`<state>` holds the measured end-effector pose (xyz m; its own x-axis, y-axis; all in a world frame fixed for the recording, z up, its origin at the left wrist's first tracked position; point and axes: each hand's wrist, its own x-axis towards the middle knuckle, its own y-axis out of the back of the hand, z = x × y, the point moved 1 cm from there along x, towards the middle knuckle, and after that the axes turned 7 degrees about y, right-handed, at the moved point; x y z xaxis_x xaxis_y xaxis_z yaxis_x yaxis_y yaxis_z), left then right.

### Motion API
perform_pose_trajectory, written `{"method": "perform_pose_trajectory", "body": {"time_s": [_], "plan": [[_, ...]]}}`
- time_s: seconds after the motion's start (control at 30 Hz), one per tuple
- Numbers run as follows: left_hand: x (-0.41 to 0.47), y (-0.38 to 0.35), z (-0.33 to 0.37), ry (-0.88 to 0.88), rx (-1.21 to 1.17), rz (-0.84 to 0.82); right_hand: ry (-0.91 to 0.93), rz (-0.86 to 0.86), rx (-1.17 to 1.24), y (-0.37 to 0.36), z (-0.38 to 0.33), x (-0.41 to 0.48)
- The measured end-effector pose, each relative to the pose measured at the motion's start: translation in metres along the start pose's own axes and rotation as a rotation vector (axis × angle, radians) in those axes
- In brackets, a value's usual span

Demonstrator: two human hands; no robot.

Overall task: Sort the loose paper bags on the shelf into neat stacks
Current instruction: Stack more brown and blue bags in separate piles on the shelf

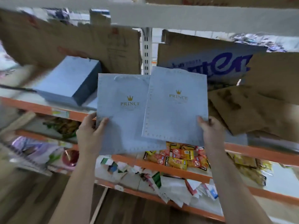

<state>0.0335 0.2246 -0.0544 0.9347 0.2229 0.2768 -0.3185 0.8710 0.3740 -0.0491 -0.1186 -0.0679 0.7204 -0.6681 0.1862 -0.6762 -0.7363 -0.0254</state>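
Hands both grasping: left hand (90, 131) pinches the lower-left edge of the left bag (123, 113), thumb on its face; right hand (208, 126) pinches the lower-right corner of the right bag (174, 110). Bags flat, rectangular, matte pale-blue paper, dotted border, gold crown print. Right bag overlaps left bag's edge. Similar stack (68, 81) lies on the shelf (40, 109), up-left of left hand.

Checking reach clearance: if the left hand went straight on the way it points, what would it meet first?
Probably the stack of blue bags on the orange-edged shelf. The left hand, gripping its paper bag, points up and forward toward it; depth is unclear, so the shelf edge could come first.
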Motion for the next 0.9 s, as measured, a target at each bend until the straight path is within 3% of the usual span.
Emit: {"method": "perform_pose_trajectory", "body": {"time_s": [0.27, 0.67, 0.9], "plan": [[0.042, 0.065, -0.057, 0.105, -0.047, -0.028, -0.048, -0.095, 0.008, -0.109, 0.000, -0.034], [0.127, 0.041, -0.083, 0.198, -0.016, -0.067, -0.061, -0.026, 0.037, -0.185, 0.011, 0.015], [0.190, 0.008, -0.087, 0.221, 0.059, -0.211, -0.110, -0.005, 0.022, -0.211, 0.018, 0.041]]}}
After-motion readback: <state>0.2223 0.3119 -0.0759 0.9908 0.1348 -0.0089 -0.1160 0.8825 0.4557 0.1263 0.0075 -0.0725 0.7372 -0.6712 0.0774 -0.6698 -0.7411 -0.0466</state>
